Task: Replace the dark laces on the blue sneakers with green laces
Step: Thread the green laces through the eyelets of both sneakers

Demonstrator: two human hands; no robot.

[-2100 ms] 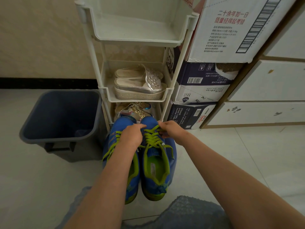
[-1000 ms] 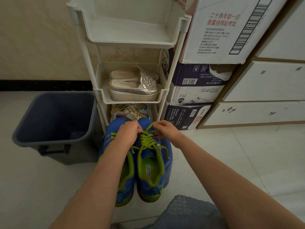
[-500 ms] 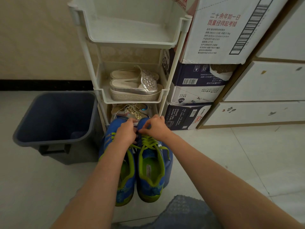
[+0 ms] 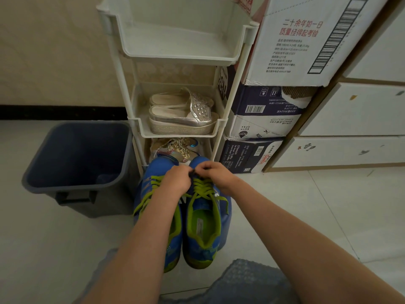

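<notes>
1. On floor [image 4: 306, 205] against rack [image 4: 219, 128] foot: blue sneakers [image 4: 203, 227], green laces [image 4: 202, 187] threaded.
2. Left hand [image 4: 175, 181] and right hand [image 4: 215, 174] curled, pinching green laces at toe end.
3. Since a second ago: hands closed together, fingertips touching.

The left forearm [image 4: 142, 244] and right forearm [image 4: 302, 235] are shown bare. A grey-blue garment [image 4: 252, 281] with a fine raised-dot texture is worn over the legs, near edge.
</notes>
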